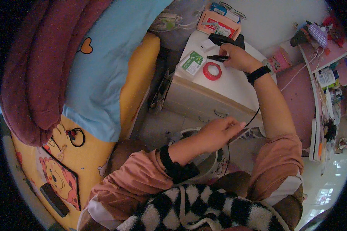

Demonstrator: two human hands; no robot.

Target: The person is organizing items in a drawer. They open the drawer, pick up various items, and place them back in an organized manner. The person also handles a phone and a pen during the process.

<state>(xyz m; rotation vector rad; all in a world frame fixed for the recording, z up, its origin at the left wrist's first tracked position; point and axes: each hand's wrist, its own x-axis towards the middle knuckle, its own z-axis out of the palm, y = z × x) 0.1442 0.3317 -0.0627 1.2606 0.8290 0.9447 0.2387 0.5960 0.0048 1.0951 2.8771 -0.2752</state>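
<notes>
My right hand (238,57) is over the white top of a small cabinet (234,83), its fingers at a black pen-like object (218,58) whose full shape is partly covered. Just beyond the fingers lies a larger black object (222,39). Left of the hand on the cabinet are a red roll of tape (212,71), a green-and-white box (193,63) and a small white box (207,45). My left hand (219,134) hangs in front of the drawers, fingers bent, near a thin black cable (253,117); whether it holds the cable is unclear.
A bin (211,164) stands on the floor under my left forearm. To the left is a bed with a yellow sheet (92,156), a blue cloth (101,72) and a maroon blanket (43,72). A cluttered pink shelf (294,106) stands right; a pink tray (205,24) sits at the cabinet's back.
</notes>
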